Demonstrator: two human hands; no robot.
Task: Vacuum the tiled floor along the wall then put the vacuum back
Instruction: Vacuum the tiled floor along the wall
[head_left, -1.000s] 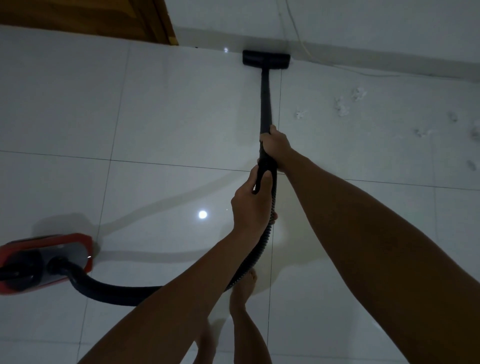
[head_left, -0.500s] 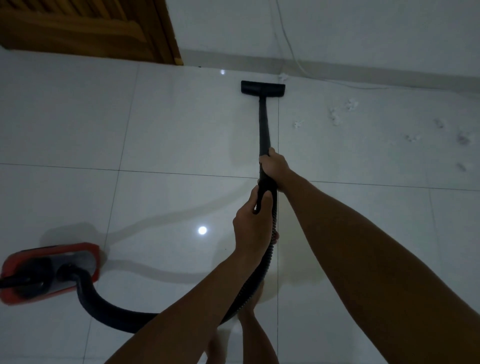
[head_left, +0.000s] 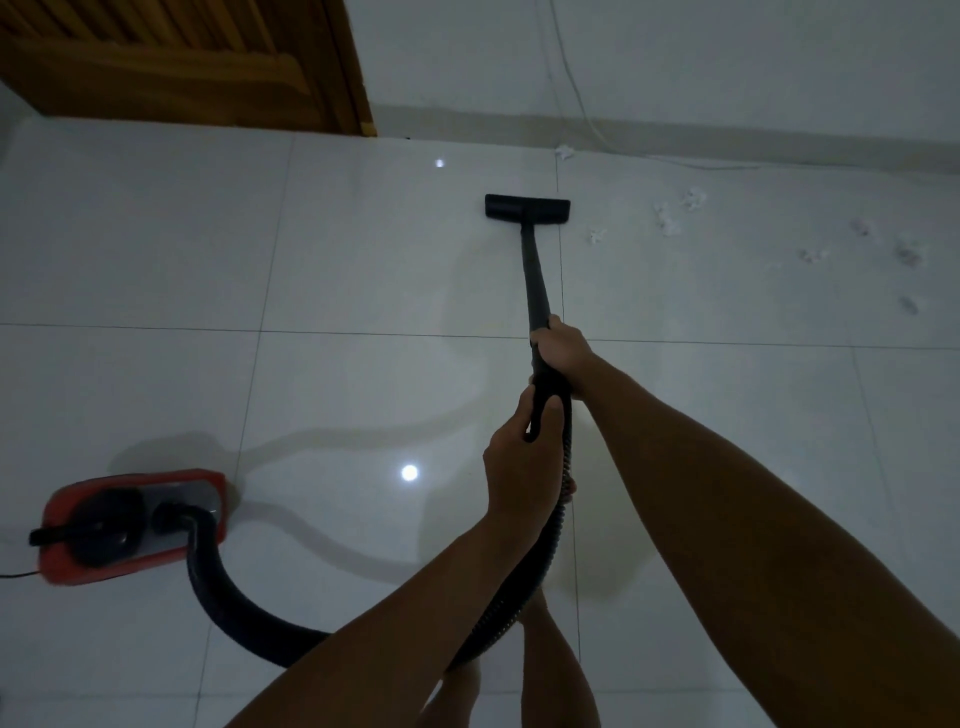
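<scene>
Both hands grip the vacuum wand (head_left: 535, 280): right hand (head_left: 558, 347) ahead, left hand (head_left: 519, 460) behind; nozzle (head_left: 527, 207) flat on the tiled floor (head_left: 363, 270).

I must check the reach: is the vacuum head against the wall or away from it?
Away: bare tile shows between the vacuum head and the wall.

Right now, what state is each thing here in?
Left hand: grips the hose handle.
Right hand: grips the wand.
Floor head: flat on the tiles, short of the wall.
Red vacuum: on the floor, hose attached.
Door: closed.
White scraps: not yet picked up.
</scene>
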